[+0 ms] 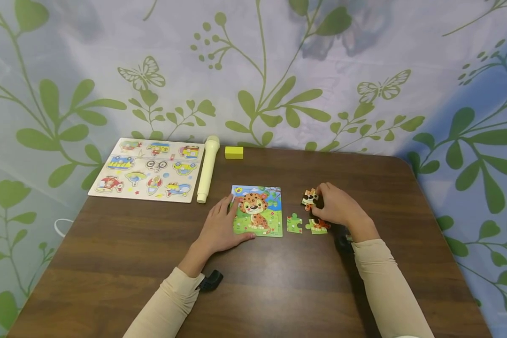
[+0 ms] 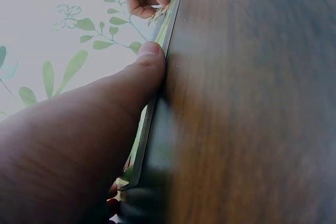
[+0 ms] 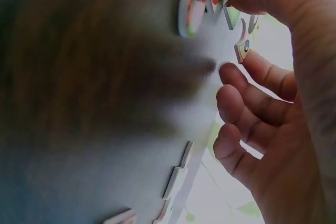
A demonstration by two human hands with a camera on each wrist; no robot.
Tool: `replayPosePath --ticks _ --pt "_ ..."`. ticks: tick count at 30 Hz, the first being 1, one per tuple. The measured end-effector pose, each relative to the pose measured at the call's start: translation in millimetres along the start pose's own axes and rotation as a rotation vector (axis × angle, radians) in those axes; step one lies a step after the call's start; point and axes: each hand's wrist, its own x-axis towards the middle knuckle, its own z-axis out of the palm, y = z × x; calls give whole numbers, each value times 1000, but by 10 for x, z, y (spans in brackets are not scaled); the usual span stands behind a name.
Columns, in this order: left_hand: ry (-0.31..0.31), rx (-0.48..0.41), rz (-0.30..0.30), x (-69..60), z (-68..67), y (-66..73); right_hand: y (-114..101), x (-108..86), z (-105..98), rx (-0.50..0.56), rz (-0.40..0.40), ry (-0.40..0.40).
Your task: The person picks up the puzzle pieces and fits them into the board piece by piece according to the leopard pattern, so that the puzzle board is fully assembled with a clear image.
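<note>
A square puzzle board (image 1: 257, 211) with a spotted leopard cub picture lies flat on the table. My left hand (image 1: 221, 230) rests at its left side, fingers along the far left edge and thumb (image 2: 152, 59) against the near edge. Right of the board, my right hand (image 1: 340, 206) pinches a jigsaw piece (image 3: 243, 43) between thumb and index finger; the other fingers are loosely bent. Around that hand lie more leopard pieces (image 1: 308, 198), a green piece (image 1: 294, 224) and a green-and-orange piece (image 1: 318, 227). The hand partly hides some of them.
A white peg puzzle board (image 1: 145, 170) with vehicle pictures lies at the back left. Beside it are a pale yellow microphone-shaped stick (image 1: 208, 169) and a yellow block (image 1: 234, 152). Leaf-patterned cloth (image 1: 279, 70) hangs behind the brown table (image 1: 274, 291).
</note>
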Motion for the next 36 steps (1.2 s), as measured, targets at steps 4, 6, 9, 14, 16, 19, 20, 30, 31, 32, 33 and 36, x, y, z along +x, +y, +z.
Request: replayPosePath --ticks 4,6,9,14,16,19,20,30,31,32,33,36 --pt "1 -3 -1 -5 -9 8 -15 -17 -24 30 1 -17" --pt "1 -9 1 -4 -4 8 -20 -35 -44 36 -11 -17" --pt "1 -11 2 1 15 -2 -43 -64 -81 60 -12 -11" --pt "23 0 6 3 40 -27 -99 -60 -113 35 -29 -9" --pt "21 2 6 1 38 -30 -117 -43 -114 2 -38 -19" --pt "16 0 6 -2 25 -29 -138 -11 -108 -35 -34 -49" --pt "12 2 5 -2 22 -30 -147 -2 -108 -44 -26 -58" --pt "8 4 12 -7 -7 -21 -188 53 -35 -116 -84 7" --pt "7 2 13 -6 -8 -19 -196 59 -24 -121 -99 20" --pt "6 -2 13 -6 -10 -15 -209 68 -19 -125 -111 29" --pt "5 -2 13 -5 -9 -12 -228 77 -19 -134 -121 34" --pt "-4 1 9 -1 -1 -8 -333 107 -36 -155 -154 41"
